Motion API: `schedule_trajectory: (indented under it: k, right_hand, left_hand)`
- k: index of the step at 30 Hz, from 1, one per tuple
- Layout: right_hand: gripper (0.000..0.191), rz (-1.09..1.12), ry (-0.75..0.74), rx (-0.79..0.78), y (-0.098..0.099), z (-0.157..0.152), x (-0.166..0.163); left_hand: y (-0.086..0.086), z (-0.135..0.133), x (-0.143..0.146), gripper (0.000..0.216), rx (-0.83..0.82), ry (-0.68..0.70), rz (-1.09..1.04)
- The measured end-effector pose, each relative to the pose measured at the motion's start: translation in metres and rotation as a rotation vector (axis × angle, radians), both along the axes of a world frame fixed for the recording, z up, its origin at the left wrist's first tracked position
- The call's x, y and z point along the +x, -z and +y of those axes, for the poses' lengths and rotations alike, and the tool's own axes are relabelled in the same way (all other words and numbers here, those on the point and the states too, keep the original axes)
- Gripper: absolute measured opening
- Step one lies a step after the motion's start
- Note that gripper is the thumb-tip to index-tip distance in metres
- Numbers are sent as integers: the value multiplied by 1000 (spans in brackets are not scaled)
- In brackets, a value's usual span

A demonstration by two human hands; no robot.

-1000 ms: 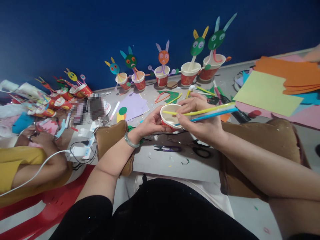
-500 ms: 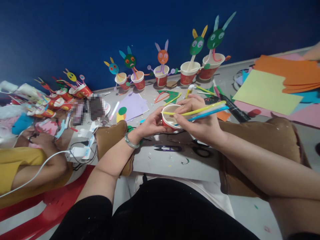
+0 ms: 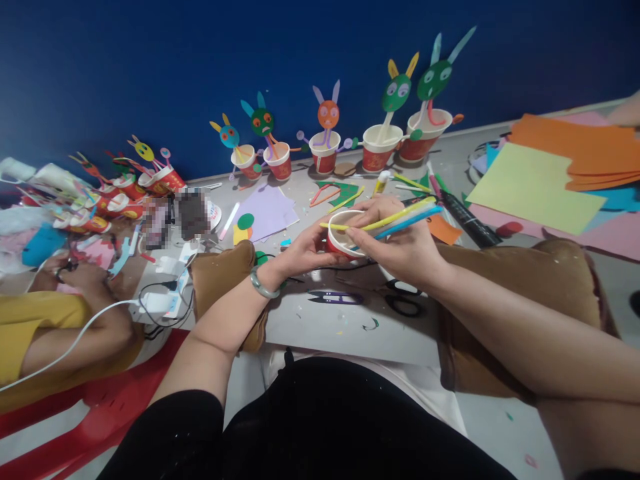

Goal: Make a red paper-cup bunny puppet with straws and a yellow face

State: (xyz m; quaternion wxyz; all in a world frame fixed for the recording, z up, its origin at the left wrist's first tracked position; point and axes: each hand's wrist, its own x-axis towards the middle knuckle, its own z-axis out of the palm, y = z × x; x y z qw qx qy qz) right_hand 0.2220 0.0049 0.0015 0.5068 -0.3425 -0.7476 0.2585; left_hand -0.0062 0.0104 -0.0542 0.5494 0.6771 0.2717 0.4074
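My left hand (image 3: 303, 253) is wrapped round the side of a red and white paper cup (image 3: 336, 245), which is tilted with its mouth toward me. My right hand (image 3: 403, 250) pinches several thin straws at the cup's rim. A yellow straw (image 3: 407, 213) lies across the mouth, and a blue straw (image 3: 413, 221) and a pale one run beside it. Their lower ends are partly hidden by my fingers. On the table just below my hands lie thread snips (image 3: 335, 297) and black-handled scissors (image 3: 406, 305).
Paper-cup figures with round heads, such as an orange-headed one (image 3: 328, 115), stand along the blue wall. Coloured paper (image 3: 537, 177) is stacked at right, near a black marker (image 3: 470, 220). Brown cushions (image 3: 515, 313) flank me. A power strip (image 3: 175, 301) and a person in a yellow sleeve (image 3: 45, 320) are at left.
The straws in my right hand have swung slightly, their outer ends now nearer the hand. The cup stays in my left hand, and the view has shifted a little.
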Motion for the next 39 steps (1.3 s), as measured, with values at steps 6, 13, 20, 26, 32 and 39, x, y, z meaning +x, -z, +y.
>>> schedule_trajectory:
  k: [6, 13, 20, 26, 32, 39]
  right_hand:
    - [20, 23, -16, -24, 1, 1, -3]
    - [13, 116, 25, 4, -3, 4, -1]
    - [17, 77, 19, -20, -1, 4, -1]
    - [44, 166, 72, 51, 4, 11, 3]
    - [71, 128, -69, 38, 16, 18, -1]
    - [67, -67, -125, -30, 18, 16, 1]
  left_hand:
    - [-2, 0, 1, 95, -12, -4, -4]
    - [-9, -1, 2, 98, -82, -54, 26]
    - [-12, -1, 7, 100, -48, -31, 48]
    - [-22, 3, 3, 102, -54, -251, -49]
    - [-22, 0, 3, 106, -123, -336, -164]
    - [-19, 2, 4, 115, -120, -111, -151]
